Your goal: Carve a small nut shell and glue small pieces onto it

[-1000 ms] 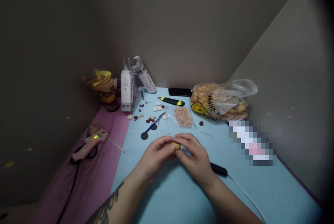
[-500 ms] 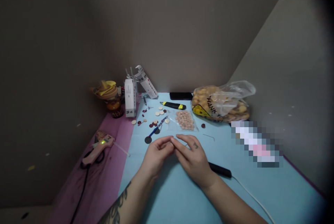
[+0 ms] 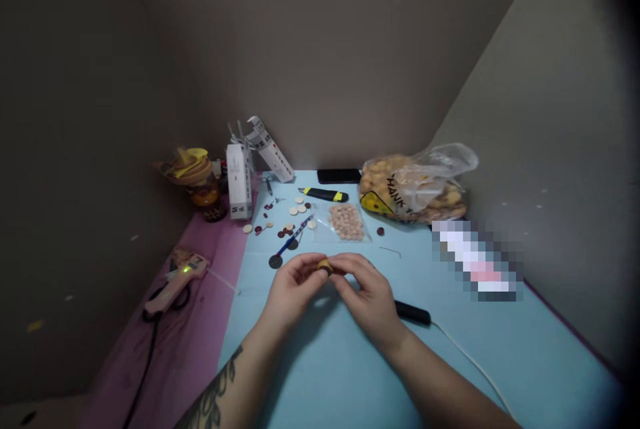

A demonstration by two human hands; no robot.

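Between the fingertips of both hands is a small, round tan-and-dark-brown piece (image 3: 325,267), held above the blue mat; its kind is hard to make out. My left hand (image 3: 295,285) pinches it from the left with thumb and fingers. On the other side, my right hand (image 3: 367,292) grips it with its fingers closed. A black handle with a white cord (image 3: 413,313) lies on the mat, partly behind my right hand. Just beyond the hands are a blue pen-like tool (image 3: 294,235), dark discs (image 3: 275,261) and a clear bag of beige beads (image 3: 346,222).
Left, on pink cloth, lies a pink glue gun (image 3: 176,287) with a lit green light. Farther back stand a cup (image 3: 206,199) and a white box (image 3: 240,182). A box cutter (image 3: 323,195), phone (image 3: 339,176), several buttons (image 3: 299,209) and a plastic bag of round tan things (image 3: 410,189) surround the mat's far part.
My right hand has turned and its fingers have shifted, so the small brown piece now shows between both hands. The whole view has moved slightly; the things on the table lie as before.
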